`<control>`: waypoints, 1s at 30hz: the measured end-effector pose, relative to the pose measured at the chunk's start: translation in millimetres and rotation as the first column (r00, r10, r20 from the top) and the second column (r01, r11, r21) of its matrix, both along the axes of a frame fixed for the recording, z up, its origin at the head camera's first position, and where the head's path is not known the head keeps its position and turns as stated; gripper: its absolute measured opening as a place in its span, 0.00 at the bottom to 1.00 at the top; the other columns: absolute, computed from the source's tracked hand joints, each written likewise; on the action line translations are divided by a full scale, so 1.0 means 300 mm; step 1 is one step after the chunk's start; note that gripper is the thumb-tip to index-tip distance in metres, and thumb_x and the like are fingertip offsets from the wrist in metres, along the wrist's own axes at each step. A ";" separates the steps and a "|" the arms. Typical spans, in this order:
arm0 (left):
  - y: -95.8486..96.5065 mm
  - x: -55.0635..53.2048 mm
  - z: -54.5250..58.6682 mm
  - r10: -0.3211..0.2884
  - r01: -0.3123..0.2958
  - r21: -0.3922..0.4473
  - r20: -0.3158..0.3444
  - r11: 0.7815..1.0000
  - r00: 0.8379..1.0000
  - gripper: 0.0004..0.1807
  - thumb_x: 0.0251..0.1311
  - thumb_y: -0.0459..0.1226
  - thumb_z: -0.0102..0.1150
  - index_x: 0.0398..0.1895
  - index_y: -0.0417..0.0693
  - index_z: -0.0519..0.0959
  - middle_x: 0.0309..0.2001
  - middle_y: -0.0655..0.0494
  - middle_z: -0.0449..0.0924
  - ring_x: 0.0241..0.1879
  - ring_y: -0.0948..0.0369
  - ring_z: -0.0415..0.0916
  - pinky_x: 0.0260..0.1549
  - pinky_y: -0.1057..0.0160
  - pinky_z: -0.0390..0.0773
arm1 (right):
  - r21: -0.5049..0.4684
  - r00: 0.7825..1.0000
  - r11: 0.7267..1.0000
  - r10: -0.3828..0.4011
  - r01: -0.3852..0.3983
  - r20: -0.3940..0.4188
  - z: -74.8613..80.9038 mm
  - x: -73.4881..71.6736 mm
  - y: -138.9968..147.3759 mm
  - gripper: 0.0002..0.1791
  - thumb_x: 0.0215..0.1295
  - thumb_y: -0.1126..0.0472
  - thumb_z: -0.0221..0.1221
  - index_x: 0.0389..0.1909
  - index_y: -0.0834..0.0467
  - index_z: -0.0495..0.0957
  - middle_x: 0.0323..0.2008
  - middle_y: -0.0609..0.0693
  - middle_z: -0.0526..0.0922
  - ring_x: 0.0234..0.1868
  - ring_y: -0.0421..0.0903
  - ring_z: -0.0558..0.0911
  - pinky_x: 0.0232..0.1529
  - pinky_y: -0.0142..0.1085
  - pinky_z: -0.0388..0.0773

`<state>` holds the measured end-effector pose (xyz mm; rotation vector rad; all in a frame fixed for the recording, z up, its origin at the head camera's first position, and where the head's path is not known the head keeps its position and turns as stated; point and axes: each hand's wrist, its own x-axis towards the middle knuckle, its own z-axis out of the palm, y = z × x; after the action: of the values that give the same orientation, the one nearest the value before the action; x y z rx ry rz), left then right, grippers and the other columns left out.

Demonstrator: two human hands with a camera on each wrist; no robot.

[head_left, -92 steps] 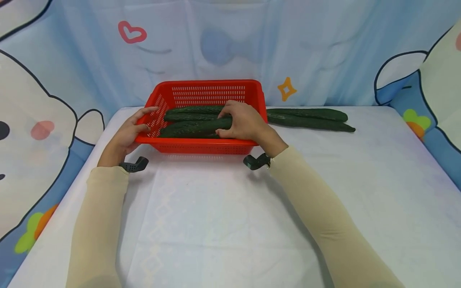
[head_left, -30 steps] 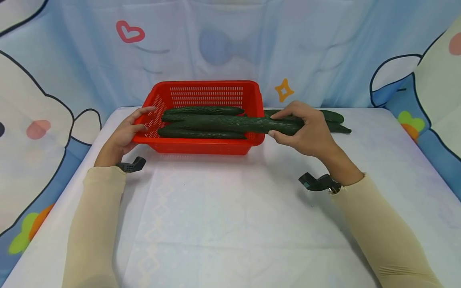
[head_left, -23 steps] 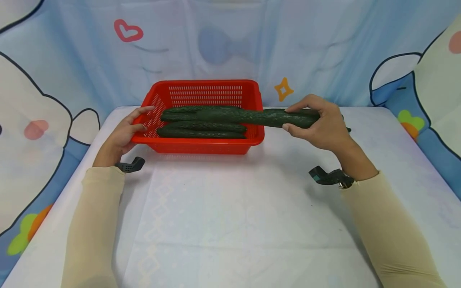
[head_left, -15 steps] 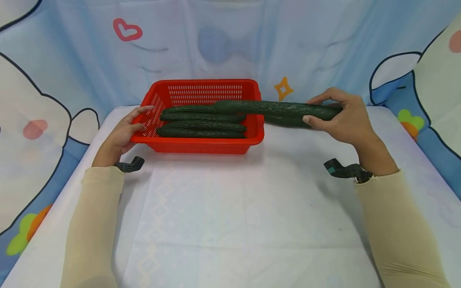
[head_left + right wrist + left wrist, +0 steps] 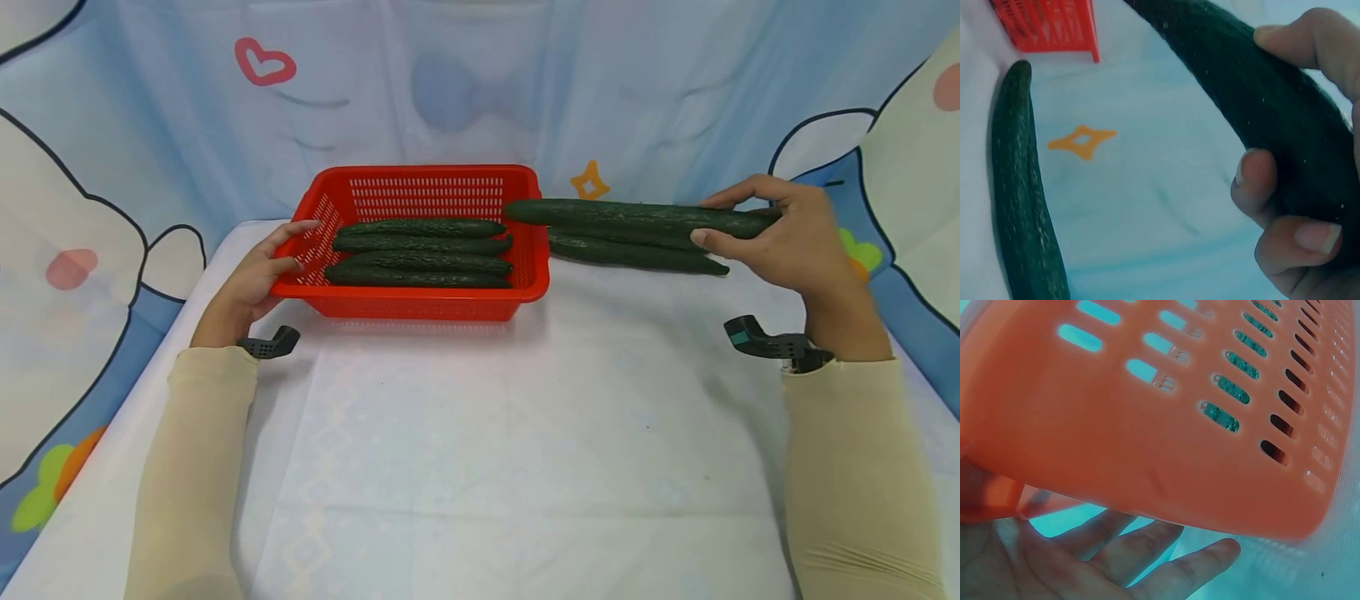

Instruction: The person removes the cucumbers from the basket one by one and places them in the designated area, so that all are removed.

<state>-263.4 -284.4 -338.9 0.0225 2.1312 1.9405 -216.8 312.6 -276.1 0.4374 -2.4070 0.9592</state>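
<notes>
Two cucumbers [image 5: 637, 254] lie near the curtain [image 5: 345, 125]; left hand [image 5: 251, 279] grips basket [image 5: 420, 305], right hand [image 5: 801, 240] another cucumber [image 5: 615, 215].

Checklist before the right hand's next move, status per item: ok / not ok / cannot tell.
1. Grip on held cucumber: ok, the right hand pinches it near its right end.
2. Basket steadied: ok, the left hand holds its left rim.
3. Held cucumber past the basket: not ok, its left end overlaps the right rim in the head view.
4. Held cucumber free of the two table cucumbers: cannot tell, it partly covers them in the head view.
5. Basket cucumbers within the walls: ok, four visible, lying lengthwise.
</notes>
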 end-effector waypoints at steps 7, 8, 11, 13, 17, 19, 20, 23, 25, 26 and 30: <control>0.000 0.002 0.002 -0.005 0.005 0.004 -0.007 1.000 1.000 0.31 0.70 0.29 0.43 0.71 0.70 0.64 0.74 0.51 0.48 0.64 0.52 0.59 0.38 0.68 0.84 | -0.004 0.986 0.991 -0.130 0.131 0.108 0.013 0.001 0.051 0.17 0.52 0.60 0.72 0.45 0.54 0.86 0.36 0.20 0.74 0.40 0.28 0.68 0.26 0.28 0.60; 0.000 0.001 0.003 -0.005 0.005 0.004 -0.007 1.000 1.000 0.31 0.70 0.29 0.43 0.70 0.70 0.64 0.74 0.51 0.48 0.64 0.52 0.59 0.38 0.68 0.84 | 0.018 0.979 0.988 -0.156 0.155 0.129 0.016 0.002 0.056 0.18 0.52 0.59 0.72 0.46 0.53 0.85 0.36 0.19 0.73 0.38 0.29 0.68 0.27 0.28 0.61; -0.002 0.002 0.004 -0.003 0.003 0.007 -0.008 1.000 1.000 0.31 0.70 0.29 0.43 0.70 0.70 0.64 0.74 0.51 0.48 0.64 0.53 0.59 0.38 0.69 0.84 | 0.115 0.944 0.966 -0.253 0.233 0.210 0.023 0.005 0.070 0.20 0.54 0.51 0.70 0.49 0.49 0.84 0.37 0.20 0.68 0.26 0.33 0.67 0.26 0.31 0.61; -0.002 0.002 0.004 -0.002 0.002 0.011 -0.008 1.000 1.000 0.31 0.70 0.29 0.43 0.70 0.70 0.65 0.74 0.51 0.48 0.63 0.53 0.60 0.38 0.69 0.84 | 0.162 0.928 0.954 -0.288 0.254 0.237 0.027 0.006 0.075 0.21 0.55 0.48 0.70 0.50 0.49 0.83 0.41 0.26 0.70 0.23 0.37 0.65 0.25 0.33 0.61; -0.004 0.005 0.004 0.004 -0.004 0.008 -0.006 1.000 1.000 0.31 0.70 0.29 0.44 0.69 0.70 0.65 0.74 0.51 0.49 0.63 0.53 0.60 0.39 0.69 0.84 | 0.227 0.913 0.941 -0.308 0.252 0.267 0.023 0.003 0.073 0.24 0.55 0.46 0.69 0.51 0.52 0.83 0.49 0.45 0.75 0.27 0.43 0.64 0.23 0.36 0.61; -0.005 0.005 0.004 0.006 -0.006 0.005 -0.004 1.000 1.000 0.31 0.70 0.29 0.44 0.69 0.70 0.65 0.74 0.51 0.49 0.63 0.53 0.60 0.38 0.69 0.84 | 0.251 0.919 0.940 -0.296 0.231 0.261 0.014 -0.002 0.066 0.25 0.55 0.45 0.69 0.51 0.55 0.83 0.47 0.50 0.76 0.27 0.43 0.64 0.22 0.37 0.60; -0.005 0.006 0.004 0.008 -0.008 0.004 -0.003 1.000 1.000 0.31 0.70 0.29 0.44 0.69 0.71 0.65 0.74 0.51 0.48 0.63 0.53 0.60 0.38 0.69 0.84 | 0.259 0.923 0.941 -0.284 0.217 0.259 0.008 -0.007 0.062 0.26 0.55 0.45 0.69 0.50 0.57 0.82 0.46 0.52 0.76 0.27 0.45 0.63 0.21 0.37 0.60; -0.005 0.007 0.004 0.009 -0.009 -0.002 -0.002 1.000 1.000 0.31 0.70 0.29 0.44 0.70 0.71 0.65 0.74 0.51 0.48 0.63 0.53 0.60 0.38 0.69 0.84 | 0.268 0.936 0.947 -0.246 0.176 0.253 -0.017 -0.024 0.049 0.26 0.55 0.46 0.70 0.49 0.59 0.82 0.38 0.54 0.78 0.20 0.47 0.61 0.18 0.38 0.59; -0.004 0.006 0.003 0.008 -0.008 -0.004 -0.003 1.000 1.000 0.31 0.70 0.29 0.44 0.70 0.71 0.64 0.74 0.51 0.48 0.63 0.53 0.59 0.38 0.69 0.84 | 0.264 0.932 0.951 -0.235 0.161 0.275 -0.037 -0.036 0.042 0.26 0.55 0.46 0.70 0.50 0.59 0.82 0.38 0.56 0.79 0.23 0.48 0.64 0.19 0.37 0.61; -0.003 0.005 0.002 0.007 -0.007 -0.005 -0.004 1.000 1.000 0.31 0.70 0.29 0.44 0.70 0.70 0.64 0.74 0.51 0.48 0.63 0.53 0.59 0.39 0.69 0.84 | 0.257 0.931 0.955 -0.223 0.148 0.289 -0.047 -0.042 0.039 0.26 0.55 0.46 0.70 0.50 0.59 0.82 0.41 0.59 0.80 0.26 0.49 0.65 0.20 0.37 0.62; 0.002 0.003 -0.001 0.017 -0.017 -0.016 -0.006 1.000 1.000 0.32 0.69 0.29 0.45 0.70 0.72 0.64 0.74 0.52 0.49 0.64 0.53 0.59 0.39 0.69 0.84 | 0.233 0.916 0.967 -0.185 0.106 0.355 -0.088 -0.063 0.029 0.27 0.56 0.46 0.69 0.51 0.60 0.81 0.55 0.64 0.78 0.46 0.56 0.71 0.28 0.37 0.66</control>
<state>-262.7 -283.7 -339.4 0.0073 2.1571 1.9349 -235.7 321.4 -302.6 0.1485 -2.8563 0.7807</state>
